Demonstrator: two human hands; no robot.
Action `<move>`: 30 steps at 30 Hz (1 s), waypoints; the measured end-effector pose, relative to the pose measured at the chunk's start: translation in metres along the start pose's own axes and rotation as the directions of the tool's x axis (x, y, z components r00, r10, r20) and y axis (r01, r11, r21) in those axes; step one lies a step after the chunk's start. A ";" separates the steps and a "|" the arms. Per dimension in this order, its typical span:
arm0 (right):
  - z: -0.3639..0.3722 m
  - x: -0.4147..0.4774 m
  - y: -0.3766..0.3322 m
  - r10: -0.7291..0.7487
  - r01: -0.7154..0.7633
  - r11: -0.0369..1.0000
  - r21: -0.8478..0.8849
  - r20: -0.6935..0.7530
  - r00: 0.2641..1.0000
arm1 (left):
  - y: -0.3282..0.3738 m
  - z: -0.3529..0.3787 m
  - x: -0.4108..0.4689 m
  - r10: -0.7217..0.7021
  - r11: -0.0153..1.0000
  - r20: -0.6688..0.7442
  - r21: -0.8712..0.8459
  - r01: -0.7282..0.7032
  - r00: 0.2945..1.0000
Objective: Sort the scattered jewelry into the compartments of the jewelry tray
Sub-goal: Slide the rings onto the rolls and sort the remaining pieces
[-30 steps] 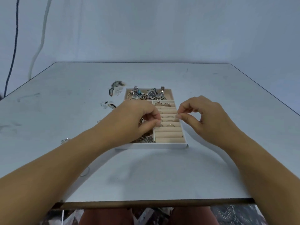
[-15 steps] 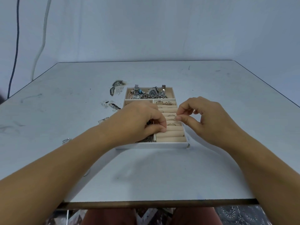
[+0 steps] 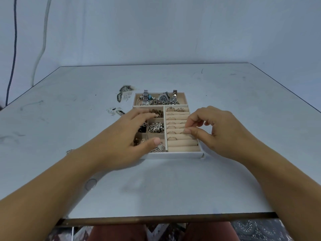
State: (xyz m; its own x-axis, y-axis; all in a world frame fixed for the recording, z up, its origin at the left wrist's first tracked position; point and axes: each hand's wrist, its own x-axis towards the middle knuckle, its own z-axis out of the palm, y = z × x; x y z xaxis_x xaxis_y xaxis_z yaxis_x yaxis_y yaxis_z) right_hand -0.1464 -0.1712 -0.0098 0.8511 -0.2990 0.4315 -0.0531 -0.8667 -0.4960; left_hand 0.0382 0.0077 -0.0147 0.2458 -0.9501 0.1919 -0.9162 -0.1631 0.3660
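Observation:
The white jewelry tray (image 3: pixel 173 155) lies in the middle of the table. Its far compartment holds watches and chains (image 3: pixel 163 99). The left cells hold a pearl piece (image 3: pixel 157 127) and a silver fan-shaped piece (image 3: pixel 159 148). Beige ring rolls (image 3: pixel 182 146) on the right carry several rings. My left hand (image 3: pixel 125 136) hovers over the tray's left cells, fingers stretched and blurred, holding nothing. My right hand (image 3: pixel 217 133) is above the ring rolls, where thumb and index finger pinch what looks like a thin ring.
Loose jewelry lies on the table left of the tray: dark patterned pieces (image 3: pixel 124 92), small bits (image 3: pixel 116 111), and a tiny piece (image 3: pixel 69 151) beside my left forearm. A clear round spot (image 3: pixel 90 184) sits near the front edge. Cables hang at the wall (image 3: pixel 41 49).
My left hand has drawn away leftward from my right hand and opened its fingers, uncovering the tray's left cells. My right hand stays pinched over the ring rolls.

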 end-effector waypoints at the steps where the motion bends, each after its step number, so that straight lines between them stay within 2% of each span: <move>1: 0.001 0.000 -0.001 -0.001 0.001 1.000 0.002 0.011 1.000 | 0.000 0.003 -0.001 -0.011 1.000 0.006 -0.013 0.011 1.000; 7: 0.003 -0.001 -0.004 -0.007 0.007 1.000 -0.002 0.040 0.999 | -0.002 0.008 -0.002 -0.013 1.000 -0.014 -0.021 0.013 1.000; 15: 0.004 -0.001 -0.002 -0.049 0.058 0.994 -0.096 0.087 0.995 | -0.002 0.008 -0.002 -0.010 0.999 -0.013 -0.041 0.010 1.000; 23: -0.004 0.005 -0.010 0.096 -0.064 0.986 -0.154 0.207 0.974 | -0.004 0.010 -0.002 -0.014 0.999 -0.020 -0.032 0.013 1.000; 28: -0.006 0.010 -0.022 0.083 0.024 0.916 -0.399 0.249 0.965 | -0.003 -0.003 -0.004 0.009 0.999 -0.023 -0.031 -0.010 1.000; 30: -0.005 0.014 -0.032 0.029 0.053 0.924 -0.378 0.208 0.978 | -0.008 -0.023 -0.006 -0.012 1.000 -0.085 0.011 0.013 0.996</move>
State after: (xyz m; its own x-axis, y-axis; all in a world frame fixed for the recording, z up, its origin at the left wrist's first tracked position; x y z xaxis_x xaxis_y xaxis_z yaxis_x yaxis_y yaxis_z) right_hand -0.1358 -0.1500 0.0159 0.9392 -0.2347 0.2505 -0.2017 -0.9678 -0.1503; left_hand 0.0510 0.0207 0.0022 0.2832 -0.9219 0.2644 -0.9162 -0.1785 0.3588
